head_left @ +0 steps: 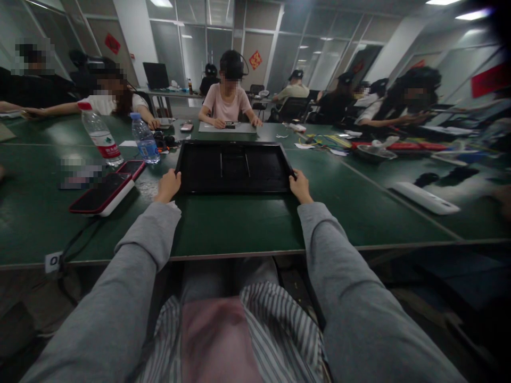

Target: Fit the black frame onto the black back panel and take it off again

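Note:
A wide black rectangular tray-like panel with a raised rim lies at the middle of the green table, with a smaller rectangular shape at its centre. My left hand grips its left edge near the front corner, fingers wrapped round the rim. On the opposite side, my right hand holds the right edge in the same way. The undersides of the fingers are hidden by the panel.
Left on the green table stand a red-capped bottle, a blue-capped bottle and a phone on a white block. Rightward are a white bar, a bowl and cables. A person sits opposite.

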Demonstrator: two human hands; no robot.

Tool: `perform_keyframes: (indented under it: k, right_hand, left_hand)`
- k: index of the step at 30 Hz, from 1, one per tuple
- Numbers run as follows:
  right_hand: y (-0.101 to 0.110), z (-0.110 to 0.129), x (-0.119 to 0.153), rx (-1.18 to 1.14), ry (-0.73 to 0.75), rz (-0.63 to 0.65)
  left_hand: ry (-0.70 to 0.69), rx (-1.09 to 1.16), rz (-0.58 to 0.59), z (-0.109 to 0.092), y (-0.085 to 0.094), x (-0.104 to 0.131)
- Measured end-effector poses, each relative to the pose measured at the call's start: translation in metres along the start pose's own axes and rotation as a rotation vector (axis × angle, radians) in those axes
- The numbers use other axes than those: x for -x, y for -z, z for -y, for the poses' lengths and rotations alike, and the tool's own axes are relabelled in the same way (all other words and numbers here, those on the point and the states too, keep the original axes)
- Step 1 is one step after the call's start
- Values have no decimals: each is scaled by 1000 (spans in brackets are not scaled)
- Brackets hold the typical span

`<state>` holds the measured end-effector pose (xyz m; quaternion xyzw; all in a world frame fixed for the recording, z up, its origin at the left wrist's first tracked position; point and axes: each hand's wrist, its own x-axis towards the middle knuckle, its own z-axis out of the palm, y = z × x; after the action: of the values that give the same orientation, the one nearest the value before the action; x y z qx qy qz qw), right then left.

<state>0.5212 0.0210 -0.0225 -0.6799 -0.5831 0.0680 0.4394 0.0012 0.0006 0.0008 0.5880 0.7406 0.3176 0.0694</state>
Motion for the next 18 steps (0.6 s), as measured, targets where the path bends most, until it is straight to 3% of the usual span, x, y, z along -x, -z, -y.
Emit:
perform_keyframes:
  k: [2, 9, 18]
  right_hand:
    - [-5, -3, -2, 14, -81, -17]
    - [-6, -1, -5, 30, -72, 0]
    - [-5, -15, -17, -207, -141, 65]
  left_hand:
    - [13, -13, 4, -2, -1, 2]
    - [42, -88, 22, -7, 0, 8]
    - [44, 40, 58, 10, -4, -11]
